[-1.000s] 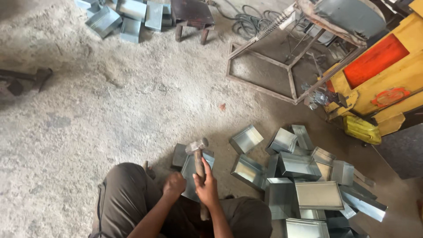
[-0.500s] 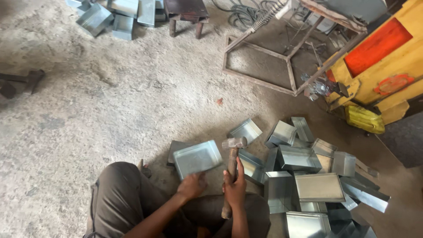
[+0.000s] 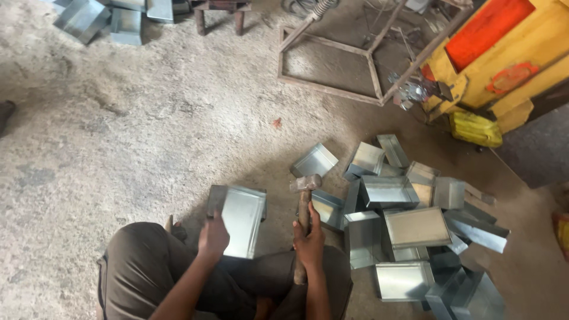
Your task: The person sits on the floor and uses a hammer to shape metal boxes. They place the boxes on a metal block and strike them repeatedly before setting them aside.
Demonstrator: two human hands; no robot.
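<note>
I sit on a dusty concrete floor with brown trousers over my knees. My left hand (image 3: 213, 237) grips the near left edge of a shiny sheet-metal tray (image 3: 242, 218) that lies flat in front of me. My right hand (image 3: 309, 242) is closed around the wooden handle of a hammer (image 3: 304, 195), whose steel head points away from me, just right of the tray. A pile of similar folded metal trays (image 3: 409, 228) lies right of the hammer.
A rusty angle-iron frame (image 3: 349, 59) lies on the floor ahead. A yellow and orange machine (image 3: 504, 53) stands at the upper right, a yellow bag (image 3: 474, 127) below it. More metal trays (image 3: 106, 18) and a small stool (image 3: 219, 15) are at the far top left.
The tray has been laid down flat, closer to my knees, with my left hand on its edge. The hammer stays upright in my right hand, now clear to the right of the tray.
</note>
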